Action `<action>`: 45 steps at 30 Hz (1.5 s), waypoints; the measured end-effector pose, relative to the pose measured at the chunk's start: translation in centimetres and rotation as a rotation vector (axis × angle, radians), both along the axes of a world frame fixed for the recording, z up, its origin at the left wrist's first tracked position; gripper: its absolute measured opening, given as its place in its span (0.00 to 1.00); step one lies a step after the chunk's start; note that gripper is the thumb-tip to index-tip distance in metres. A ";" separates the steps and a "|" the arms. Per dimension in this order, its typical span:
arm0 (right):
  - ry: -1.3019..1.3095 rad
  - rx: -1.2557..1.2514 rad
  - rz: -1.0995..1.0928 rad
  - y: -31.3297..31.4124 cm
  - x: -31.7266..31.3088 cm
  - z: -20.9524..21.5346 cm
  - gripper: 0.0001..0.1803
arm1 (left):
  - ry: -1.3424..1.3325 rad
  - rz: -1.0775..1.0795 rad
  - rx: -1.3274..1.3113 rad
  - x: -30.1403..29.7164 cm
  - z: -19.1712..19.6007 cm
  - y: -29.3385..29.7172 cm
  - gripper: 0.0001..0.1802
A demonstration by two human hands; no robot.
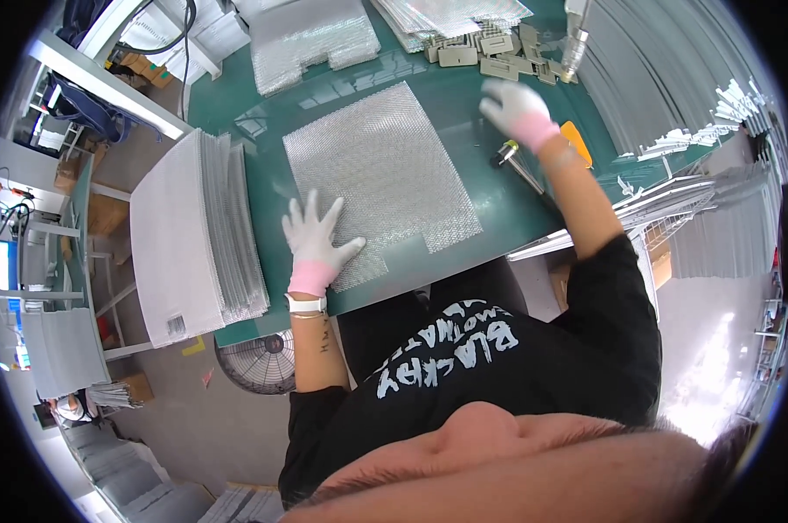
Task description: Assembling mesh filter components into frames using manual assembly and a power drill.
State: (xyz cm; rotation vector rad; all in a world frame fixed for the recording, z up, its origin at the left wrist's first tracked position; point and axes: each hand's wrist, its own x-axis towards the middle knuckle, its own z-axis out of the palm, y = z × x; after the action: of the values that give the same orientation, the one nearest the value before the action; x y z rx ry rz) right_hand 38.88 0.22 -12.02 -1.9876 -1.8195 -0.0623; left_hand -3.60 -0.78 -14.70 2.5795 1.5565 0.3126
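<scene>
Clearly, the left hand [314, 240] lay flat with its fingers [311, 209] spread wide apart, pressing the near left corner of a shiny mesh sheet [381, 170] against the green desk [463, 109]. The right hand [516, 109] hovered beyond the far right corner of that sheet, its fingers loosely curled and holding nothing that could be seen, though whether they touched the desk was hard to tell. Just on the near side of those fingers lay a small dark tool with a metal tip [509, 157], and beside the wrist an orange scraper [578, 141] peeked out.

Only one palm pinned the sheet, so it looked likely to slide or skew if the right hand brushed its far edge. The notched near right corner sat close to the desk's edge (a snag there could bend the mesh). The round tool might also roll off toward the person if a forearm bumped it.

To the left of the left fingers stood a tall stack of white sheets [198, 235], with a small dark rectangular label low on its face. Beyond the right fingers lay grey flat cutout pieces [490, 52], and further left a second pile of mesh sheets [311, 39]. Brown cardboard boxes [141, 65] sat well off to the far left.
</scene>
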 end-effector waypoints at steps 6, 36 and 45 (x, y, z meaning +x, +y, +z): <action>-0.386 -0.233 -0.264 6.4 7.5 -3.3 0.23 | 0.087 -0.098 -0.114 0.2 2.4 -5.4 0.40; 1.617 -0.523 0.155 -22.4 -21.4 -11.6 0.15 | -0.977 -0.108 -0.592 0.6 -11.2 -18.0 0.16; 1.433 -0.260 -0.244 -22.5 -21.3 -11.5 0.21 | -1.352 0.228 -1.259 2.2 -9.5 -17.7 0.18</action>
State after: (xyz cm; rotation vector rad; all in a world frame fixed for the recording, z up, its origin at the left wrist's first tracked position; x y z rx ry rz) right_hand 17.55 -22.25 -23.56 -1.5588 -0.6392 1.2216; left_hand -1.36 -18.53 -24.24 0.7916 0.8916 0.6125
